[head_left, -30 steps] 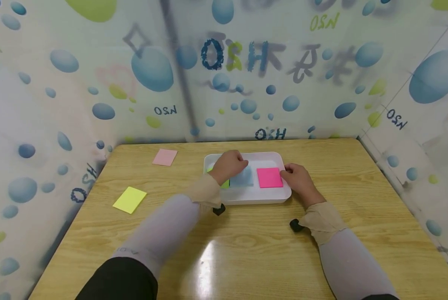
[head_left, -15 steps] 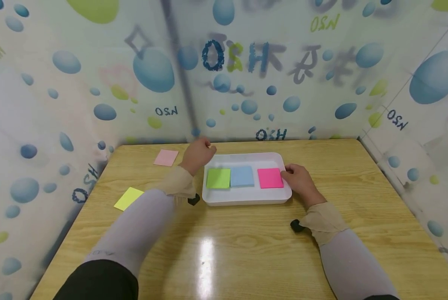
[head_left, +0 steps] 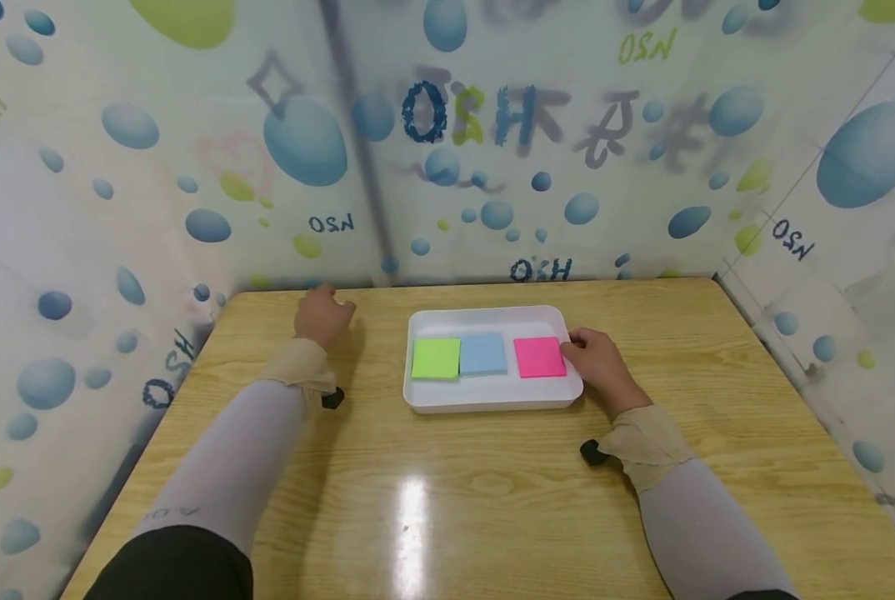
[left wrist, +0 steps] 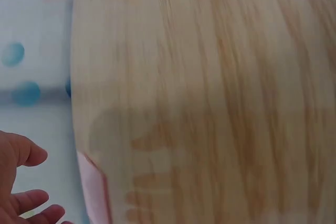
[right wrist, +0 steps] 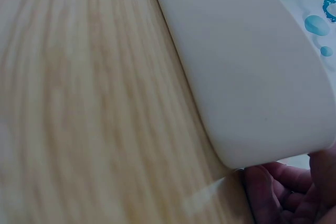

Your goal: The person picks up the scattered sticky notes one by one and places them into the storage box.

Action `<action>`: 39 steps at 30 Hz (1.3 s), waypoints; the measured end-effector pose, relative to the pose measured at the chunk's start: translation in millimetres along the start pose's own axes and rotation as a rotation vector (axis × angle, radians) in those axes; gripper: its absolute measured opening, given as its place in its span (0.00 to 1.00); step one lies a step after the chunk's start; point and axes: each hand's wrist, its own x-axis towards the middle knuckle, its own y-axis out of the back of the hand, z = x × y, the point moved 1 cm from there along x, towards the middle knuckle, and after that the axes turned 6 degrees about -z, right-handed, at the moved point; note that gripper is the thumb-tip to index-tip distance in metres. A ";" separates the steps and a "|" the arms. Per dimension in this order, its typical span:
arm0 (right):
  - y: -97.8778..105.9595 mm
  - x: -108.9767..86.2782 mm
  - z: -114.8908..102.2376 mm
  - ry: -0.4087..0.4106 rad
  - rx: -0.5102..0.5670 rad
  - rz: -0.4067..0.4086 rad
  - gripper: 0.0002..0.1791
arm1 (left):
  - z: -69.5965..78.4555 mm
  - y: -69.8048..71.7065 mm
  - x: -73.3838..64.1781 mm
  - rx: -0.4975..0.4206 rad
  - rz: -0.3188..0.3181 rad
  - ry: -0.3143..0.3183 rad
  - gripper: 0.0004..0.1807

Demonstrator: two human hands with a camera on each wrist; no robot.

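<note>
My left hand [head_left: 323,317] hovers near the table's back left with its fingers apart and nothing in them. In the left wrist view, a pale pink sticky note [left wrist: 95,190] lies just beyond that hand's fingers [left wrist: 29,200]; the head view has it hidden behind the hand. My right hand [head_left: 601,362] pinches the right rim of a white tray [head_left: 485,396], thumb over the edge. Fingers [right wrist: 262,192] curl at the tray's corner in the right wrist view. Inside the tray lie a green sticky note pad [head_left: 436,358], a blue one [head_left: 482,354] and a hot pink one [head_left: 540,357].
The wooden table [head_left: 492,500] meets a patterned wall sheet [head_left: 492,183] at its back edge. My left forearm [head_left: 230,458] crosses the table's left side. Dark clips [head_left: 332,398] hang at the wrist cuffs.
From over the tray, my left hand has swung left to the pale pink note, uncovering the green and blue pads. The yellow note is now hidden by the left arm. My right hand stays put.
</note>
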 end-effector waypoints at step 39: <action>-2.7 1.7 3.1 -0.002 0.015 0.012 0.25 | -24.6 19.8 12.8 0.136 -0.424 0.268 0.66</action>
